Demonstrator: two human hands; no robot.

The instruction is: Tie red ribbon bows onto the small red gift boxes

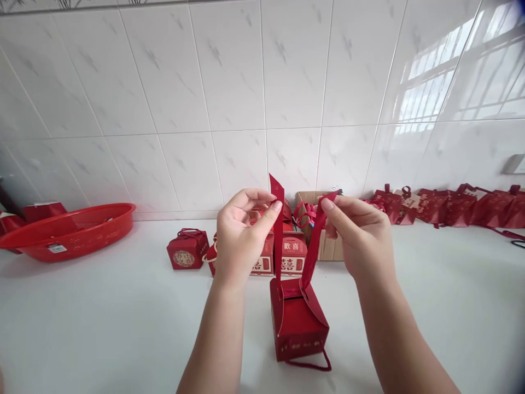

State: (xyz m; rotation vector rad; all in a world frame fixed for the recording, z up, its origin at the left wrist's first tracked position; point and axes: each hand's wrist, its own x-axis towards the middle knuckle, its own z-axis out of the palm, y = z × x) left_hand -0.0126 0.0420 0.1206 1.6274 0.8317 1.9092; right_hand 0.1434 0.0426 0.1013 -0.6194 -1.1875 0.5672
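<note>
A dark red gift box [301, 323] stands on the white table in front of me, a red cord trailing from its near side. Red ribbon [279, 241] passes through slots in its top, and its two ends rise upward. My left hand [248, 230] pinches one end between thumb and fingers, with the tip sticking up above them. The other end is pinched by my right hand [359, 232], and its tip pokes out past the thumb. Both ribbon ends are held apart in a narrow V above the box.
Behind my hands are several red boxes with gold characters [291, 257] and a cardboard box [328, 249] of ribbons. A small red box [187, 249] sits left of them. A red plastic basin [77, 235] lies far left; several red gift bags [438, 208] line the tiled wall [295, 82].
</note>
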